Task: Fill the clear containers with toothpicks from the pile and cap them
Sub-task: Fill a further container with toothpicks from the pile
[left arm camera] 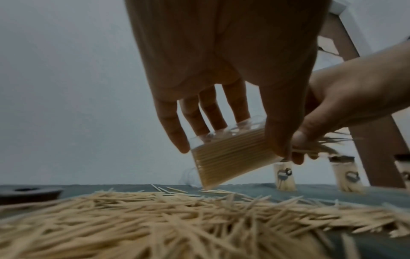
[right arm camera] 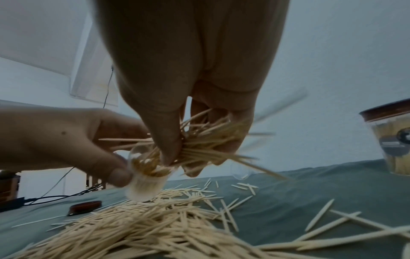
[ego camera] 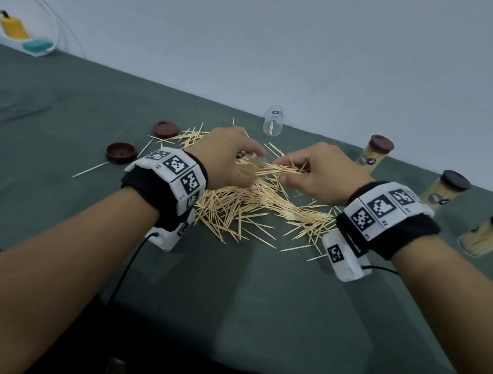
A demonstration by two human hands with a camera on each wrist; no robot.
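Our left hand (ego camera: 227,157) is wrapped around a clear container (left arm camera: 233,152), tilted over the toothpick pile (ego camera: 255,206) and already mostly packed with sticks. Our right hand (ego camera: 323,177) pinches a messy bundle of toothpicks (right arm camera: 210,140) between thumb and fingers, right at the container's mouth. Three capped, full containers (ego camera: 374,155) stand along the right side of the green cloth (ego camera: 62,122). Two loose brown lids (ego camera: 121,151) sit left of the pile, and another clear container (ego camera: 273,124), nearly empty, sits behind it near the wall.
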